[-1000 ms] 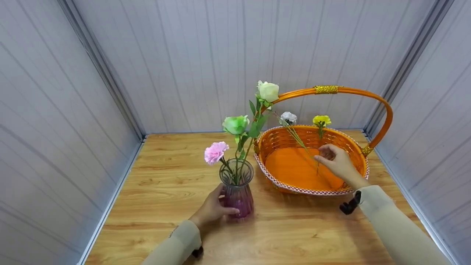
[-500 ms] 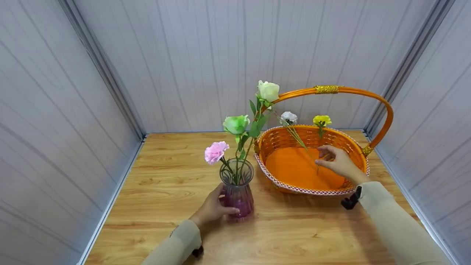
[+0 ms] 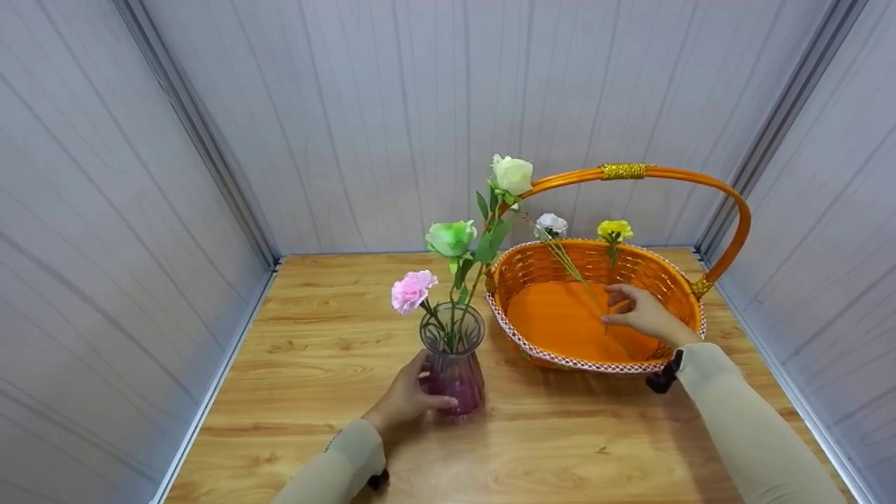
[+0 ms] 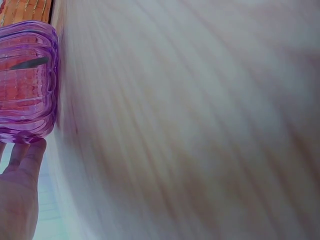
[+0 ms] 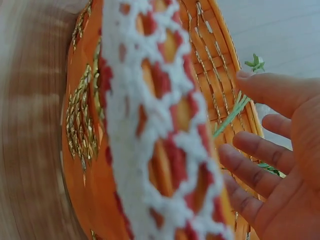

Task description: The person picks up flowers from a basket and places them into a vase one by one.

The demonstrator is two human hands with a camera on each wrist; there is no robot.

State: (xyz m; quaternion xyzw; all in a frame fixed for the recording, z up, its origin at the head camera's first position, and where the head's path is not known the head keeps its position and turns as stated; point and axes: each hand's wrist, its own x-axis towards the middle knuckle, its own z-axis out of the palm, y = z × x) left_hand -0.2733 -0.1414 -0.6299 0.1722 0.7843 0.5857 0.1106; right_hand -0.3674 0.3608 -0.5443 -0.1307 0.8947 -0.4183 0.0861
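My left hand grips the lower part of a ribbed glass vase, purple at its base. In the left wrist view, fingers lie against the vase's side. A pink carnation, a green rose and a white rose stand in it. My right hand is over the orange basket, fingers apart around thin green stems. These belong to a white carnation and a yellow carnation, whose heads lean at the basket's back rim.
The basket's tall arched handle rises over its opening, and the white rose overlaps it in the head view. A woven red-and-white trim runs along the rim. Pale panel walls enclose the wooden table at the back and sides.
My right hand has come slightly lower and nearer inside the basket, beside the stems. The left hand, vase and flowers hold their places.
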